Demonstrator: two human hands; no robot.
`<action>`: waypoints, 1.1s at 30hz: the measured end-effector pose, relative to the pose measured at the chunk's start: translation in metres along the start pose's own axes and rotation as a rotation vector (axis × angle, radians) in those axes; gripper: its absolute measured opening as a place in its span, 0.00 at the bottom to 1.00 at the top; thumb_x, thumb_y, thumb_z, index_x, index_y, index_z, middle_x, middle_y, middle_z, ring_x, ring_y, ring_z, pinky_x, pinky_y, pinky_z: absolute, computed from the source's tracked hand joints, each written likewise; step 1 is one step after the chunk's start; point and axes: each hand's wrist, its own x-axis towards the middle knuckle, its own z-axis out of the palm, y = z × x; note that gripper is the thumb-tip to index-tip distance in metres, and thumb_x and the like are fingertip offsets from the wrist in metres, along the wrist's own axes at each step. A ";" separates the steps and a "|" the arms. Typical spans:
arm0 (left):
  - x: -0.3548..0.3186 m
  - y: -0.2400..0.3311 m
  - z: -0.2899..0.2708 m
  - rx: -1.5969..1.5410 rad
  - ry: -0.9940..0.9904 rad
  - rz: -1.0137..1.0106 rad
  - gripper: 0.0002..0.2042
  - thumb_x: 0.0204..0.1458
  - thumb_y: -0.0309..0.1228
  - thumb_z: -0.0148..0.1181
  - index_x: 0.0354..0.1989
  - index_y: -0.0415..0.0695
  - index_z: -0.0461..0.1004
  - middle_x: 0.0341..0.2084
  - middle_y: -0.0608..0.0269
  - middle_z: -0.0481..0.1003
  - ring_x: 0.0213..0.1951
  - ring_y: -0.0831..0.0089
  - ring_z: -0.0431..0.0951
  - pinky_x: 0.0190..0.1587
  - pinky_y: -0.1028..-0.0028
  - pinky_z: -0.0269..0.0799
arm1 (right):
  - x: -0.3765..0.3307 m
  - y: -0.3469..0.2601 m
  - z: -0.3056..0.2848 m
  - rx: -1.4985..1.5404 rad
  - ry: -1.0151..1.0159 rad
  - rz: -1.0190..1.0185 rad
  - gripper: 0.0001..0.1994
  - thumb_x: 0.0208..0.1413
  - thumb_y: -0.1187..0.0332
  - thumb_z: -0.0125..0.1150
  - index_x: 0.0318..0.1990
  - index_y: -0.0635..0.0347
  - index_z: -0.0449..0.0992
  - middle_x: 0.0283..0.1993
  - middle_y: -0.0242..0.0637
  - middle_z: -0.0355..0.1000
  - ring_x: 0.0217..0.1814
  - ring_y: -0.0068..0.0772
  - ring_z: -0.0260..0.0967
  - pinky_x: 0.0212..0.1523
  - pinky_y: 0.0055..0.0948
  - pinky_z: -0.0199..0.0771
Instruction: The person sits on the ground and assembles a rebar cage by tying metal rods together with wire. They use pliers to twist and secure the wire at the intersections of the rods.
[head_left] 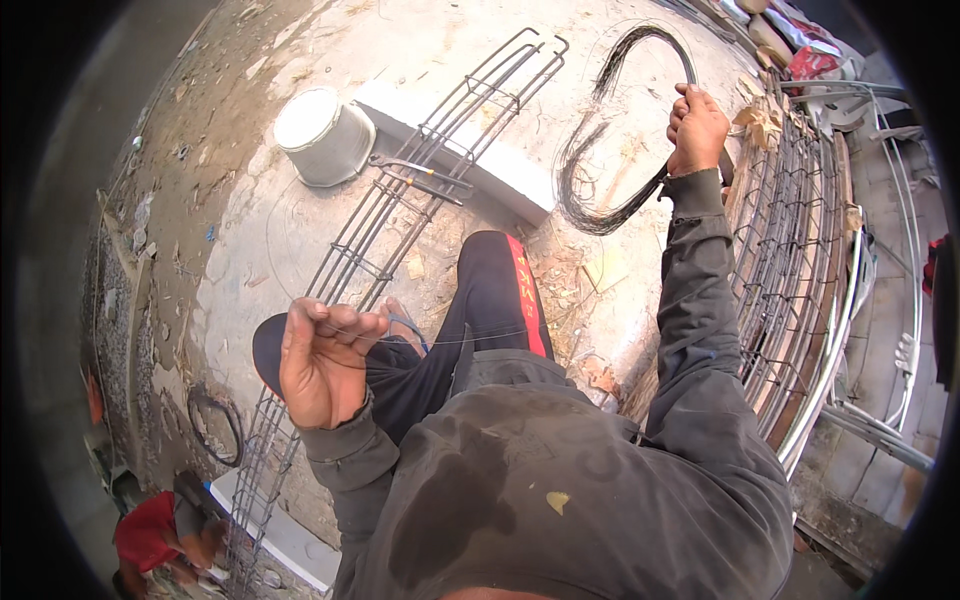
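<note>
My right hand (697, 128) is closed round a bundle of thin black tie wire (640, 40), whose two bent ends hang in loose curves over the concrete. My left hand (330, 365) is raised by my knee, palm showing, its fingers bent and close together. From those fingers a fine strand of wire (470, 341) runs across my lap. Beneath and beyond the left hand stretches a long rebar cage (375, 235) of bars and square stirrups. A pair of pincers (418, 178) with orange marks on the handles lies across the cage.
Beside the cage stand an upturned whitish bucket (325, 140) and a long pale block (500, 180). More rebar cages (790, 240) are stacked at right near pale pipes (905, 350). A dark wire coil (215, 428) lies at left. Another person in red (150, 530) is at lower left.
</note>
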 end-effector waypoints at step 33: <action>-0.260 0.138 -0.137 0.000 0.625 0.642 0.10 0.71 0.31 0.47 0.52 0.38 0.70 0.17 0.70 0.54 0.18 0.80 0.55 0.20 0.79 0.61 | -0.126 0.264 -0.071 -1.195 -0.029 0.022 0.14 0.69 0.60 0.49 0.48 0.62 0.72 0.37 0.59 0.78 0.42 0.67 0.75 0.42 0.58 0.70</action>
